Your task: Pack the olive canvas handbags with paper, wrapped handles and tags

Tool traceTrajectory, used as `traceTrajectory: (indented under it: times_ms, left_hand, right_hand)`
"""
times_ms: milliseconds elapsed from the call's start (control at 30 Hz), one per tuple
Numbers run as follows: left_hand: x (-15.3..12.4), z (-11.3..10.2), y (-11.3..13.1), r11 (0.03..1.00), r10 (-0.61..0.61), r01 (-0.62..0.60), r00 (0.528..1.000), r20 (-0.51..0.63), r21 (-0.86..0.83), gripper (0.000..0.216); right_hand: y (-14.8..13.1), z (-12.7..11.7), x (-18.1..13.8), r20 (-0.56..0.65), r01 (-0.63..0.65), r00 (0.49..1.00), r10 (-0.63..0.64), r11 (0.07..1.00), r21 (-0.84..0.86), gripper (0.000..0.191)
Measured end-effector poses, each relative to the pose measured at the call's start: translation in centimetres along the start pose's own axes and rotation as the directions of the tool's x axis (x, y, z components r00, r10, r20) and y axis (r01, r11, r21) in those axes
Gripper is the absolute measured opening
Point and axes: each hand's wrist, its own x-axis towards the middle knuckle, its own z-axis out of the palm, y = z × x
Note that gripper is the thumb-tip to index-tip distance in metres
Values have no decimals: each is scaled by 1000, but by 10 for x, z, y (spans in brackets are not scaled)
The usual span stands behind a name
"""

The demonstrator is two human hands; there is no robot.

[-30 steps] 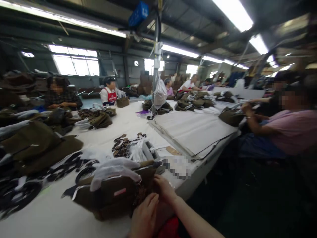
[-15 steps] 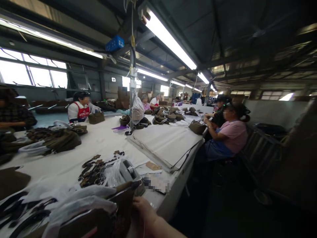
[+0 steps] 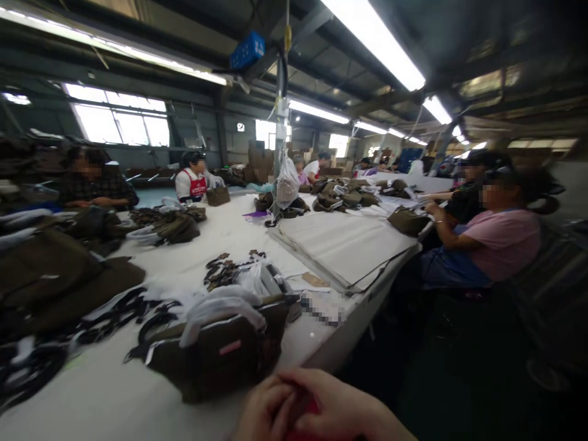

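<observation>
At the bottom of the head view my left hand (image 3: 267,405) and my right hand (image 3: 342,401) are close together, fingers curled in toward each other. Whatever may be between the fingers is hidden. A patch of red cloth shows below them. Just beyond, a dark olive handbag (image 3: 206,361) stands upright on the white table, apart from both hands. Its handles (image 3: 225,306) are wrapped in whitish plastic, and a small pink label (image 3: 229,348) is on its front.
Dark straps (image 3: 124,315) lie left of the handbag, near more olive bags (image 3: 59,275). Behind it are metal-ringed straps (image 3: 225,269) and a blurred flat object (image 3: 324,306). A pole (image 3: 279,141) rises from the table (image 3: 114,398). A person in pink (image 3: 505,239) sits at right; others work across.
My right hand has left the handbag's side and come toward my body. My left hand has come into view beside it. The camera has turned left, showing the whole handbag.
</observation>
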Motion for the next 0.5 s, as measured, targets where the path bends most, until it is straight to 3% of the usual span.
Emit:
traceTrajectory:
  times_ms: [133, 233, 367, 500]
  left_hand:
    - [-10, -14, 7, 995, -81, 82, 996, -22, 51, 25]
    - [-20, -25, 3, 995, -71, 76, 994, -82, 59, 22]
    - [-26, -39, -5, 989, -150, 148, 960, -235, -25, 17]
    - [-14, -52, -5, 979, -205, 191, 936, -285, -76, 15]
  right_hand:
    - [1, 28, 15, -1, -80, 997, 81, 991, 105, 47]
    - [1, 42, 33, -8, -105, 994, 106, 989, 103, 44]
    - [-11, 52, 48, -43, -80, 995, 85, 990, 116, 44]
    - [-23, 56, 47, -144, -69, 986, 85, 991, 112, 41]
